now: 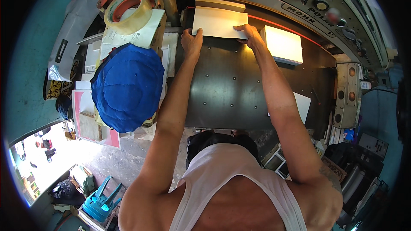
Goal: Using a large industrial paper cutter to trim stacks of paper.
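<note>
My left hand (192,42) and my right hand (251,37) grip the near corners of a white sheet or thin stack of paper (219,24) on the dark metal bed (222,81) of a machine. The fingers of both hands are closed on it at its left and right sides. Directly behind it is a pale bar or block (219,5). To the right of my right hand lies a thick, brightly lit stack of white paper (282,45). Another white sheet (302,108) lies lower right, partly hidden by my right forearm.
A control panel (312,0) with knobs spans the upper right. At left, a blue padded cushion (126,87), a tape roll (127,13) and papers are piled beside the bed. A metal block with holes (346,94) stands at right. A blue plastic stool (98,201) is low at left.
</note>
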`<control>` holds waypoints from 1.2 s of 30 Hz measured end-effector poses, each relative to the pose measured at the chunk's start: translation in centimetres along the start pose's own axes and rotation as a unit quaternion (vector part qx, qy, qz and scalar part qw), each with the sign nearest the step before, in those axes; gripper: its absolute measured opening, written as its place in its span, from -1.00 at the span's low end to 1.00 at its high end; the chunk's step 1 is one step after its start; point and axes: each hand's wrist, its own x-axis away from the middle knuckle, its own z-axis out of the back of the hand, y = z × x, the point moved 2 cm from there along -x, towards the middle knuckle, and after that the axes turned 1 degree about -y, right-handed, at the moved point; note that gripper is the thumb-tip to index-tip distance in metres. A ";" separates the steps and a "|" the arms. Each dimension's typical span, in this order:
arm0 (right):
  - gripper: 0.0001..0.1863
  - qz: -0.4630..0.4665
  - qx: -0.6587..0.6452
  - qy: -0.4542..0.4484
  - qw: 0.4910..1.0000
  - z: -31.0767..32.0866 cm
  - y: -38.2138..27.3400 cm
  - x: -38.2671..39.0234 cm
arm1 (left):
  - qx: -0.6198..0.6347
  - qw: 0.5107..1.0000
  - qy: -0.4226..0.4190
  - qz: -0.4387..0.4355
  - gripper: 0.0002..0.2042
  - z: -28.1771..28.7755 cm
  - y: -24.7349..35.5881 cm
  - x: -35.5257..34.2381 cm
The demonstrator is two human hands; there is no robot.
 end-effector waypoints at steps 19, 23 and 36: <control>-0.60 0.034 -0.058 0.009 0.998 0.8 3.1 2.5 | -0.026 0.999 -0.018 -0.027 -0.49 1.5 -1.2 2.8; -0.67 0.087 -0.108 -0.011 0.990 0.7 5.5 5.2 | -0.030 0.999 -0.018 -0.041 -0.50 3.1 -2.3 5.5; -0.60 -0.002 -0.092 0.050 0.995 1.1 12.5 15.6 | -0.007 0.993 -0.118 0.004 -0.43 9.0 -4.2 15.4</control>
